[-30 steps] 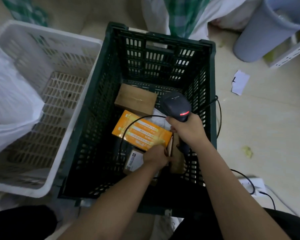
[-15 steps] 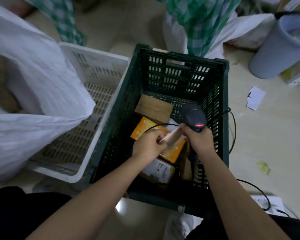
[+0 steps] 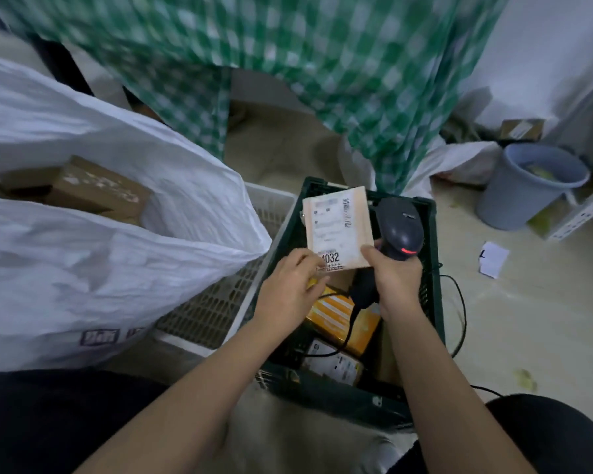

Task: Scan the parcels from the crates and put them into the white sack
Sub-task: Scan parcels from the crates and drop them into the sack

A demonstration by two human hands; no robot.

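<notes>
A flat brown parcel (image 3: 338,230) with a white label reading 4032 stands upright above the dark green crate (image 3: 432,268). My left hand (image 3: 290,285) pinches its lower left corner. My right hand (image 3: 396,278) grips the black barcode scanner (image 3: 399,230), whose red light glows, and its thumb presses the parcel's lower right edge. Inside the crate lie an orange parcel (image 3: 339,316) and a labelled brown box (image 3: 332,366). The white sack (image 3: 100,254) gapes open at the left with brown boxes (image 3: 96,191) inside.
A white crate (image 3: 220,302) sits between the sack and the green crate. The scanner cable (image 3: 459,319) loops over the floor at the right. A grey bucket (image 3: 524,186), a paper scrap (image 3: 492,260) and a green checked cloth (image 3: 288,63) are beyond.
My left hand has lifted the flat parcel out of the crate and turned its label up. The scanner hand rose with it. The view has tilted up and left toward the sack.
</notes>
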